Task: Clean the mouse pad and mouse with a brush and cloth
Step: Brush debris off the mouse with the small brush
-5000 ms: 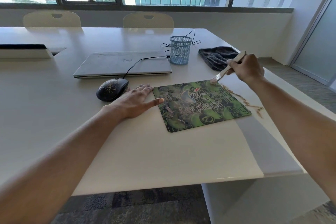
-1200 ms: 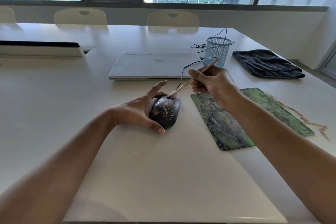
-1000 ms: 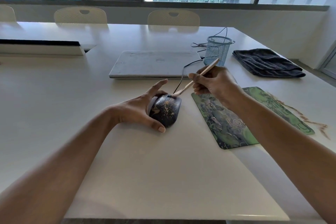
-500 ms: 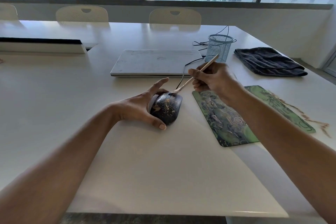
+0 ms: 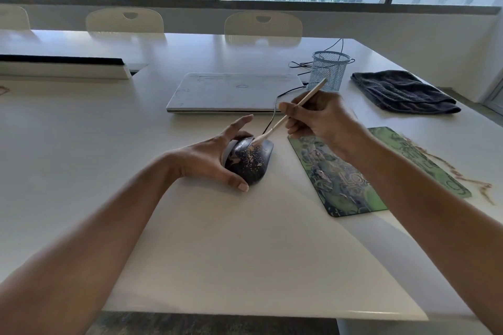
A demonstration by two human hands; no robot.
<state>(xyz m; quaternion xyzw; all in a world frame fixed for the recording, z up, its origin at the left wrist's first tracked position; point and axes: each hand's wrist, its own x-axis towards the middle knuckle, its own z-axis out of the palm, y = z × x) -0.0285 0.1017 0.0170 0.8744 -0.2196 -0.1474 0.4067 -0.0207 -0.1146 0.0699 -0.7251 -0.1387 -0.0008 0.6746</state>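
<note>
A black wired mouse (image 5: 250, 162) speckled with tan crumbs sits on the white table (image 5: 217, 239). My left hand (image 5: 212, 158) grips its left side, thumb curled round the near end, index finger raised. My right hand (image 5: 318, 119) pinches a thin pale brush (image 5: 294, 111), whose bristle tip touches the mouse's far top. The green patterned mouse pad (image 5: 337, 179) lies to the right, partly under my right forearm. A dark grey cloth (image 5: 402, 92) lies folded at the far right.
A shut silver laptop (image 5: 234, 91) lies behind the mouse, with a blue mesh pen cup (image 5: 328, 71) and cables beside it. Brown crumbs (image 5: 473, 182) are scattered right of the pad near the table's edge. Chairs (image 5: 262, 26) stand along the far side under the windows.
Five seconds ago the brush was at the pad's far edge with my left hand flat beside the pad. Since then my left hand took the mouse; the brush tip now strokes its top.
</note>
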